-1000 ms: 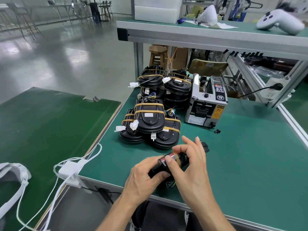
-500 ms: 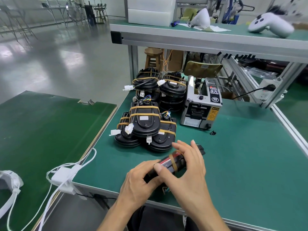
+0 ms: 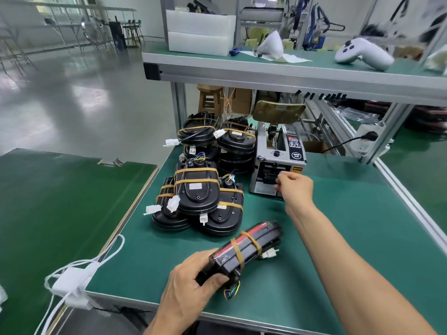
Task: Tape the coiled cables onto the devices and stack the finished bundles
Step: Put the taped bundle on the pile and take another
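Observation:
My left hand [image 3: 191, 286] grips the near end of a black device [image 3: 246, 247] with a red stripe, lying tilted on the green table [image 3: 350, 238]. Two brown tape bands cross the device, and coloured wires and a white connector stick out beneath it. My right hand [image 3: 296, 187] is stretched out to the mouth of the grey tape dispenser [image 3: 278, 155], thumb and fingers bent together there. Whether they pinch tape is hidden. Finished taped bundles [image 3: 197, 189] are stacked left of the dispenser, with a second stack [image 3: 237, 141] behind.
An upper shelf [image 3: 266, 71] overhangs the back of the table and carries a white controller [image 3: 362, 53] and foam boxes. A white adapter with cables [image 3: 70, 281] hangs at the table's left corner. Another green table [image 3: 60, 201] stands to the left, and a power strip [image 3: 365, 141] at the right.
My right hand has left the device and reached forward to the tape dispenser. The left hand alone now holds the device, lowered onto the table.

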{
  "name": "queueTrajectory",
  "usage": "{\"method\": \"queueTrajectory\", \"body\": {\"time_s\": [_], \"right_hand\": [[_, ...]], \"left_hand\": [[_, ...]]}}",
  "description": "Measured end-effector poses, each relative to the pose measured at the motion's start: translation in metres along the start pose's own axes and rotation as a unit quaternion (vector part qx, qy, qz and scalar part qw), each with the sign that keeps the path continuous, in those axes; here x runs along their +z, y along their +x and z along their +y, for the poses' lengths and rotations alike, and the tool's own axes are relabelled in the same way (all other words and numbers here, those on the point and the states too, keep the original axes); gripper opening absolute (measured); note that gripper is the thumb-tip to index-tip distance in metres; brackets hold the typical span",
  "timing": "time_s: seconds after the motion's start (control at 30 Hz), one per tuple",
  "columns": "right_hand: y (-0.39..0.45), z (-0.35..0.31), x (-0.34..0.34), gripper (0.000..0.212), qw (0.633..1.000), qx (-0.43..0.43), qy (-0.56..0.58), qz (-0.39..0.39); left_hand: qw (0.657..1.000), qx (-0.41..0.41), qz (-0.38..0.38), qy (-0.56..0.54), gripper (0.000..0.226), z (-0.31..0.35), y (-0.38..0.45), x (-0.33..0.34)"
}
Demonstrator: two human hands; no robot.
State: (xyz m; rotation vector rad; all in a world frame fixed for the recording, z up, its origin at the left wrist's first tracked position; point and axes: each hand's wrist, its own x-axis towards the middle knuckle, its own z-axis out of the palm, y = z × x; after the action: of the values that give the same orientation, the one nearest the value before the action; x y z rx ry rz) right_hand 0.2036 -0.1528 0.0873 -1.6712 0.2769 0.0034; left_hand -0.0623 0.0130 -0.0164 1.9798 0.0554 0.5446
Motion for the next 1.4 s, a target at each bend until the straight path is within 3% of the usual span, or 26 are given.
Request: {"method": "queueTrajectory", "body": {"time_s": [0.13, 0.37, 0.5, 0.8, 0.93, 1.03, 1.1, 1.2, 1.4], "right_hand": [[0.006, 0.002, 0.012, 0.022, 0.999, 0.008, 0.003, 0.036], [0.009, 0.000, 0.021, 0.005, 0.993, 0.047, 0.056, 0.091], [0.012, 0.000, 0.026, 0.011, 0.988, 0.062, 0.082, 0.118], [0.017, 0.000, 0.032, 0.007, 0.982, 0.083, 0.103, 0.133], [0.007, 0.002, 0.015, 0.012, 0.990, 0.096, 0.071, 0.070], [-0.027, 0.010, -0.021, 0.011, 0.994, 0.073, 0.055, -0.063], [-0.061, 0.011, -0.050, 0.022, 0.990, 0.031, 0.042, -0.133], [-0.105, 0.013, -0.079, 0.010, 0.984, -0.020, 0.007, -0.178], [-0.135, 0.031, -0.083, 0.015, 0.980, -0.059, 0.024, -0.190]], "left_hand": [[1.000, 0.010, -0.007, 0.005, 0.047, 0.002, 0.002, 0.000], [1.000, 0.016, -0.013, 0.004, 0.046, 0.003, 0.001, -0.001], [1.000, 0.012, -0.015, -0.001, 0.048, 0.001, 0.000, -0.001], [1.000, 0.017, -0.012, 0.008, 0.046, 0.002, 0.000, -0.001], [1.000, 0.021, -0.009, 0.017, 0.045, 0.003, 0.001, -0.001], [1.000, 0.023, -0.007, 0.009, 0.046, 0.001, 0.000, -0.002], [1.000, 0.025, -0.008, 0.007, 0.044, 0.000, 0.001, -0.001], [1.000, 0.022, -0.011, 0.009, 0.042, -0.001, 0.001, 0.000], [1.000, 0.025, -0.011, 0.007, 0.045, -0.001, 0.000, 0.000]]}}
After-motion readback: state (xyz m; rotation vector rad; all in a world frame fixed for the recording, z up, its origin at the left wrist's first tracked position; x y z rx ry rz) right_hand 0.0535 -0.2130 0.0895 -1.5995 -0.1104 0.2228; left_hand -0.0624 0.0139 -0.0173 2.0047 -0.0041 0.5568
